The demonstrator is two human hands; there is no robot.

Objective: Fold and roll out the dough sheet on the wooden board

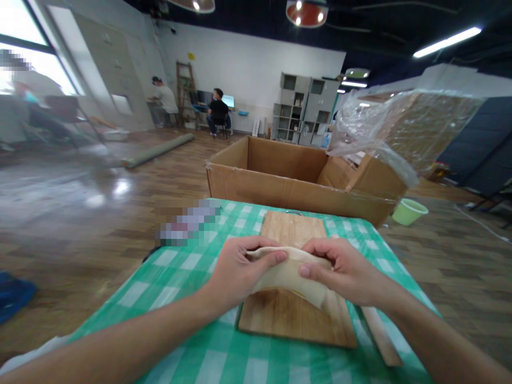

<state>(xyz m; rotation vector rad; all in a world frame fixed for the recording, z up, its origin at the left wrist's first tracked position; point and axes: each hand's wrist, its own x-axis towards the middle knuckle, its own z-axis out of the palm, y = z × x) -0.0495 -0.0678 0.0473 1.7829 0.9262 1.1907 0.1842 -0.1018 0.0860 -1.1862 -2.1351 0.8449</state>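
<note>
A thin, pale sheet of dough (296, 274) is stretched between my two hands over a wooden cutting board (296, 325). My left hand (244, 266) pinches its left end, thumb in front and fingers behind. At the other end, my right hand (340, 266) grips it the same way. The sheet's upper edge is bent over, and its lower edge hangs close to the board; whether it touches is hard to tell. Right of the board, partly behind my right hand, lies a long wooden stick (380, 336).
A green checked cloth (192, 320) covers the table. Beyond its far edge stands a large open cardboard box (272, 184) with clear plastic wrap (372, 122). A pale green bucket (410, 212) is on the floor at right. A blurred, pixelated item (190, 221) lies at the table's left edge.
</note>
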